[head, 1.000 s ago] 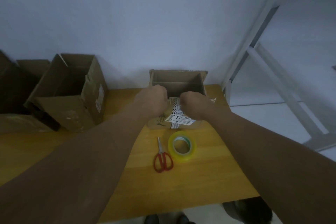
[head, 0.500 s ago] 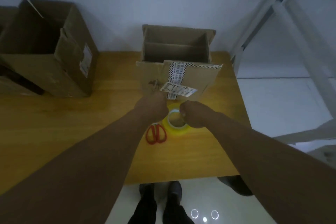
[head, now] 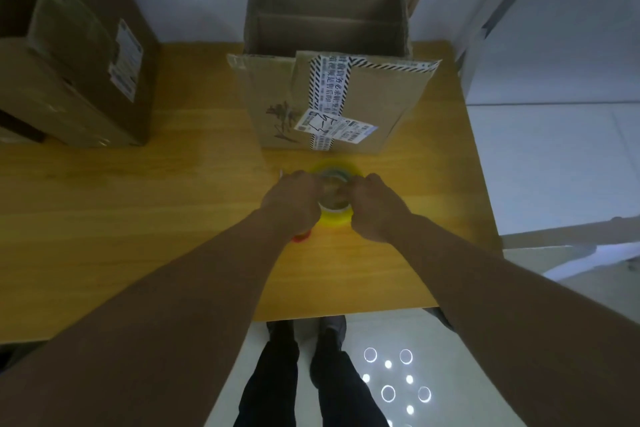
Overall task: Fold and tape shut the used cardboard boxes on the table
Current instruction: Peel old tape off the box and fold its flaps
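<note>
An open cardboard box (head: 363, 107) stands at the back of the wooden table (head: 138, 218), its flaps up and old striped tape and a white label on its near face. In front of it lies a yellow roll of tape (head: 334, 218), blurred. My left hand (head: 292, 201) and my right hand (head: 375, 206) both grip the roll, one on each side, fingers curled over its rim. Red-handled scissors (head: 301, 236) lie mostly hidden under my left wrist.
A bigger open cardboard box (head: 79, 55) with a white label sits at the table's left rear. A white wall runs behind. The table's right edge borders a white metal frame (head: 502, 3). The near edge is by the person's legs.
Both hands left the box's top edge and came down toward me onto the tape roll, which they now grip. The camera tilted down.
</note>
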